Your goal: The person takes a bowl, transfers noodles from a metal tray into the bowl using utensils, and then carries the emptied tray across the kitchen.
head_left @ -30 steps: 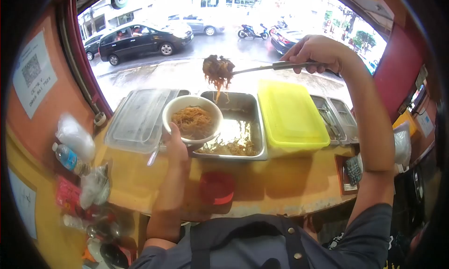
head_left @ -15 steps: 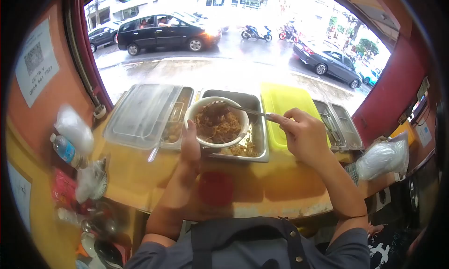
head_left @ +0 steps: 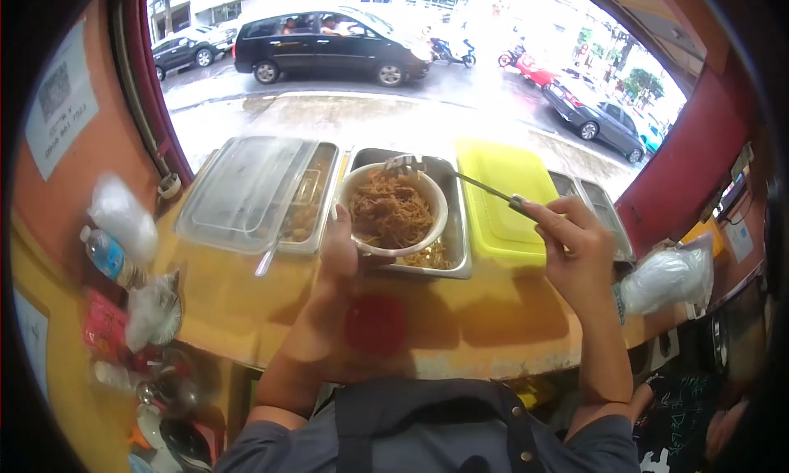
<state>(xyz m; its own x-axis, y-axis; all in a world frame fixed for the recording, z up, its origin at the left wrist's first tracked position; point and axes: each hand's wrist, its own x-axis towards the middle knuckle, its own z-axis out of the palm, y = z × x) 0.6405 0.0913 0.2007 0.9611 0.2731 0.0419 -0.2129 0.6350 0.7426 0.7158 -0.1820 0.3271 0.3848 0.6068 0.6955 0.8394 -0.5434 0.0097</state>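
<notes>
Left hand (head_left: 339, 247) under white bowl (head_left: 441, 218)

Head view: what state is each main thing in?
Bowl: filled with noodles, held in left hand
Utensil: gripped in right hand, head at bowl's far rim
Steel tray: uncovered, some noodles inside, partly hidden
Clear lid: partly covering left tray
Yellow lid: lying flat
Bottle: capped
</notes>
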